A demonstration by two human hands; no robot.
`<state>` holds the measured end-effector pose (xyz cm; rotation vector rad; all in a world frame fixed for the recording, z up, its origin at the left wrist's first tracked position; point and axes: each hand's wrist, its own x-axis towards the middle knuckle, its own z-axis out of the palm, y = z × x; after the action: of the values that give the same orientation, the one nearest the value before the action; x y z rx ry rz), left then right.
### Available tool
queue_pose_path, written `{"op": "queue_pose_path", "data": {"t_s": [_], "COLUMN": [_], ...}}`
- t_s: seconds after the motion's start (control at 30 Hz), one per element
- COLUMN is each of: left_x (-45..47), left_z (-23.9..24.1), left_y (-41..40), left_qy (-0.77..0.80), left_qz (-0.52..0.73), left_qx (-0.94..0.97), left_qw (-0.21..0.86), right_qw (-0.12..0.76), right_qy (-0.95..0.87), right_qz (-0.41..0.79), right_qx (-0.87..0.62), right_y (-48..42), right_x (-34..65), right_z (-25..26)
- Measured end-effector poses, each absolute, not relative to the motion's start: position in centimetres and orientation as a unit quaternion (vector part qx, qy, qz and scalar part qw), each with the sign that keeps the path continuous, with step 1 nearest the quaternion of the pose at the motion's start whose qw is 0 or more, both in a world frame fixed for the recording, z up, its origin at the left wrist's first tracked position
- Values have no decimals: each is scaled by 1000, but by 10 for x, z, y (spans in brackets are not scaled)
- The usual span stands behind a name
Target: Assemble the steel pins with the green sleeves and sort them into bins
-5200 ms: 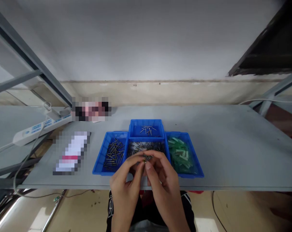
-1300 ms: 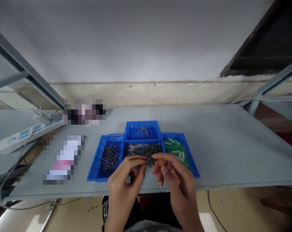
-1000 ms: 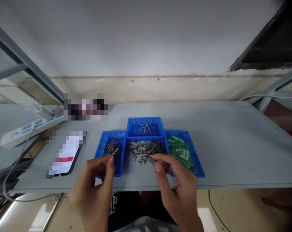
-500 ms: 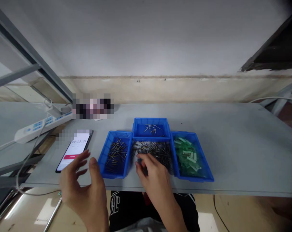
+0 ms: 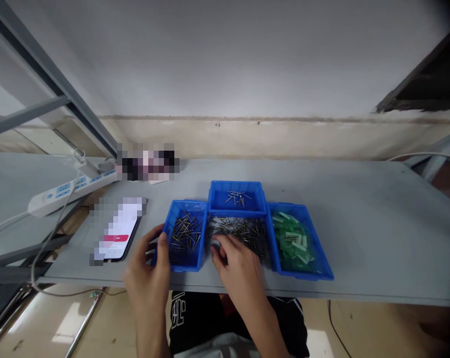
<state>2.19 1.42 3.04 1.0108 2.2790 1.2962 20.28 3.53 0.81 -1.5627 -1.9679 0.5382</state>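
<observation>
My left hand (image 5: 148,268) is at the left side of the left blue tray (image 5: 200,258). Its thumb and fingers are bent but apart, with nothing visible between them. That tray holds a loose heap of thin metal pins (image 5: 187,229). Over the middle pile of darker metal pins (image 5: 247,229), my right hand (image 5: 242,266) has its fingers curled and the thumb near the index finger. Whatever they pinch is too small to make out. Behind the pile, a back blue tray (image 5: 217,203) contains several pins (image 5: 237,198).
The right blue tray (image 5: 318,243) holds green plastic bags with white strips (image 5: 297,239). Left of the trays lies a phone (image 5: 126,226). A white power strip (image 5: 61,193) with cables is farther left, beside the metal frame (image 5: 87,122). The grey table's front edge (image 5: 359,297) runs close by.
My left hand has moved right, from over the phone's near end to the left tray's side. My right hand stays over the middle pile. The view has shifted slightly.
</observation>
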Motion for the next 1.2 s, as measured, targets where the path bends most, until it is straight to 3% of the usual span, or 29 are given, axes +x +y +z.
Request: {"op": "queue_pose_path", "data": {"t_s": [0.2,0.53,0.8,1.2], "left_x": [25,26,25,46], "left_z": [31,34,33,52], "left_y": [15,14,12,2], "left_qy": [793,787,792,725], "left_qz": [466,473,466,606], "left_qx": [357,354,351,320], "left_qw": [163,178,182,60], "right_qw": [292,181,166,177], "right_qy": [-740,-776,-790,-801], "right_qz": [186,188,192,168], "right_qx": [-577,-574,-558,-547], "right_y": [42,55,58,61], "right_x": [199,198,204,213], "right_z": [16,31,33,31]}}
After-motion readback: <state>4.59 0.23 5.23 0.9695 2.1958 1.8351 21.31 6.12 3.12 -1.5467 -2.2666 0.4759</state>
